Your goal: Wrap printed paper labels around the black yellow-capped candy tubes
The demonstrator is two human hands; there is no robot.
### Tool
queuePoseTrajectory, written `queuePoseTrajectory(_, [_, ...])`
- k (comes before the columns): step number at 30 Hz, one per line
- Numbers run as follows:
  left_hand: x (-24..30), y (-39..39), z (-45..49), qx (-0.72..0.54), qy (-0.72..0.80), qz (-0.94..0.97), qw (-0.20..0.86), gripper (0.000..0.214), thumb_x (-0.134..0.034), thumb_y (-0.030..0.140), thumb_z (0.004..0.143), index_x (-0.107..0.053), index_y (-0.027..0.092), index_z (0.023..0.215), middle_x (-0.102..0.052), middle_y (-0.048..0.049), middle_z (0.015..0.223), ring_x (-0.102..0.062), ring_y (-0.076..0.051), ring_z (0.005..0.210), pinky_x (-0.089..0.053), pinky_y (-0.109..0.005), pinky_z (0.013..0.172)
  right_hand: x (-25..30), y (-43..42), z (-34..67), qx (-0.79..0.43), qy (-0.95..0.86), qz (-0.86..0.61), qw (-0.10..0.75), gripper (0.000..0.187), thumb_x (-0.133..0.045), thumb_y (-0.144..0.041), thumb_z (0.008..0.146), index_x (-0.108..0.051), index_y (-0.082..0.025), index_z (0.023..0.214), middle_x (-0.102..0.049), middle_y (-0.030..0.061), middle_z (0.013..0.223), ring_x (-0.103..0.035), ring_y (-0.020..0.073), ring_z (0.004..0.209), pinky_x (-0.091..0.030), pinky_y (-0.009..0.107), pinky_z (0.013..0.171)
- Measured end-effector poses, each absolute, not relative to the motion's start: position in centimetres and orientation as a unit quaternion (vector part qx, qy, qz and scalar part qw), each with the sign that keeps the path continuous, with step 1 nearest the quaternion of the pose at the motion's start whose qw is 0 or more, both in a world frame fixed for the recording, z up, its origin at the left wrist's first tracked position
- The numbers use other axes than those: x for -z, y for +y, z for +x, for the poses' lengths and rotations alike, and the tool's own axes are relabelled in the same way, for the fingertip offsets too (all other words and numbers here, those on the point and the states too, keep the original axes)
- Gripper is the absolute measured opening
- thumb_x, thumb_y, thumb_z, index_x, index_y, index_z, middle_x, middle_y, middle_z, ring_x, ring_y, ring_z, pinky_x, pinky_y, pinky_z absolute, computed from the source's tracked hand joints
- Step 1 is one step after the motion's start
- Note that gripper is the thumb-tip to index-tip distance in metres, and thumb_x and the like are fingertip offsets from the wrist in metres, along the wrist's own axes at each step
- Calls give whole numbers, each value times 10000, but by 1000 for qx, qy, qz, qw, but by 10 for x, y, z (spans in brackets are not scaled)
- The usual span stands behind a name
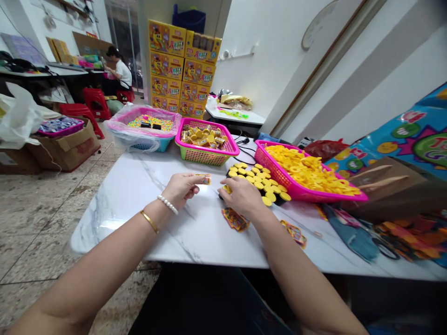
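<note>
A label [206,179] was pinched in the left hand [181,190] and, at its three o'clock, a cup [227,189] was clasped by right-hand fingers, by whose brushing the neighbouring cups [267,181] at two o'clock could have been toppled.

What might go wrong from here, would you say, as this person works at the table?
The right hand is at the edge of closely grouped yellow-topped black pieces, so a careless nudge could topple some. The loose pile of printed slips lies just below that hand and might get scattered. The pink basket is heaped with yellow parts; a bump could spill a few.
</note>
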State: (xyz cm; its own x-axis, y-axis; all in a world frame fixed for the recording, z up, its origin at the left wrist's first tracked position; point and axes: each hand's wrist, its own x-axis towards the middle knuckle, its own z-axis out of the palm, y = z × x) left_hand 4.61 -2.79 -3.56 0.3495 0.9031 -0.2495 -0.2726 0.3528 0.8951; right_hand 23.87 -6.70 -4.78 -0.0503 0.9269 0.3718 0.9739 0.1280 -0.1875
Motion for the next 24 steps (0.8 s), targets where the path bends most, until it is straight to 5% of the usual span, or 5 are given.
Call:
queuePoseTrajectory(2, [34, -25, 44, -399, 384, 355, 753, 28, -705, 75, 735, -687, 63, 718, -673, -57, 728, -364, 13, 401, -146, -135, 325, 49, -68, 240, -11, -732, -647, 212, 236, -620, -240, 790, -747, -192, 983, -728, 91, 922, -653, 231, 828, -497, 362, 780])
queuePoseTrajectory(6, [31, -21, 43, -380, 368, 287, 799, 140, -600, 28, 819, -624, 69, 688, -675, -59, 743, -303, 29, 371, -148, -95, 290, 44, -69, 241, -246, -650, -587, 415, 364, -671, -328, 768, -723, -190, 1101, -727, 43, 826, -642, 171, 670, -524, 351, 712])
queuePoseTrajectory(10, [29, -21, 44, -356, 349, 262, 826, 171, -547, 42, 880, -601, 80, 723, -603, -13, 655, -268, 30, 339, -135, -81, 270, 38, -68, 240, -448, -548, -448, 546, 481, -777, -374, 709, -704, -223, 1160, -736, 49, 977, -681, 177, 794, -547, 378, 791])
queuePoseTrajectory(21, [32, -20, 44, -339, 314, 252, 850, 173, -496, 103, 943, -610, 85, 814, -565, 7, 632, -266, 33, 314, -128, -77, 266, 40, -68, 228, -347, -572, -494, 556, 351, -802, -336, 668, -712, -186, 972, -633, -28, 664, -547, 108, 540, -486, 281, 550])
queuePoseTrajectory(24, [35, -20, 44, -353, 317, 268, 839, 165, -527, 101, 924, -609, 85, 782, -561, 8, 615, -283, 31, 321, -140, -77, 274, 39, -71, 226, -290, -600, -511, 543, 333, -767, -354, 699, -699, -189, 980, -671, 14, 795, -576, 117, 610, -460, 262, 533])
